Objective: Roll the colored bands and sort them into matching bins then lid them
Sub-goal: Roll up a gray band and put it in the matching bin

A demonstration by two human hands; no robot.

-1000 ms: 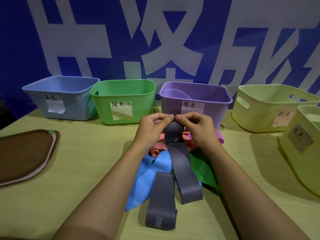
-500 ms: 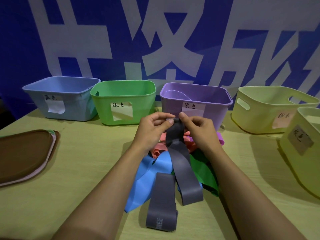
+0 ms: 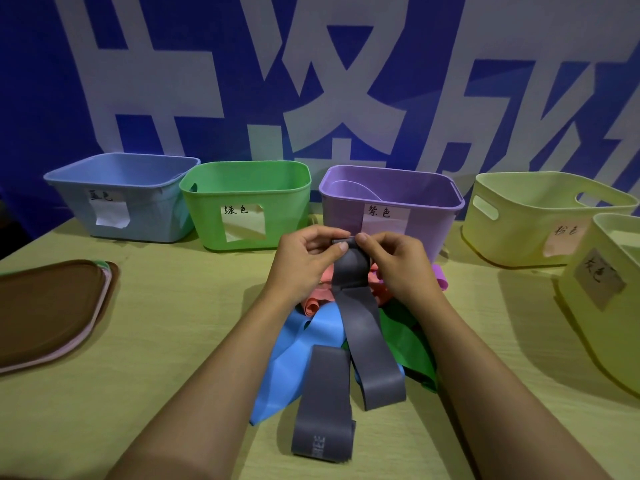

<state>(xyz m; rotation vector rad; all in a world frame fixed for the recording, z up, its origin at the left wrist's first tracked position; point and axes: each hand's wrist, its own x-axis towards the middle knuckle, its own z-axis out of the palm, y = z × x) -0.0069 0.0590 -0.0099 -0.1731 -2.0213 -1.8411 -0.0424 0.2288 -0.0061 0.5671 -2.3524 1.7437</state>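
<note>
My left hand (image 3: 304, 261) and my right hand (image 3: 398, 265) both pinch the far end of a grey band (image 3: 363, 327), which is folded over at my fingertips and trails back toward me. A second grey band (image 3: 323, 403) lies flat nearer to me. Under them lie a blue band (image 3: 298, 351), a green band (image 3: 408, 344), a pink band (image 3: 313, 301) and a purple band (image 3: 439, 277). Along the back stand a blue bin (image 3: 121, 195), a green bin (image 3: 246, 202), a purple bin (image 3: 391, 206) and a yellow bin (image 3: 540, 216).
Another yellow bin (image 3: 609, 289) stands at the right edge, closer to me. A stack of lids (image 3: 52, 310), brown on top, lies at the left on the wooden table (image 3: 166, 341). A blue and white banner covers the wall behind the bins.
My hands have lifted the grey band's end a little and turned it over, starting a small fold at the fingertips. Nothing else on the table has moved.
</note>
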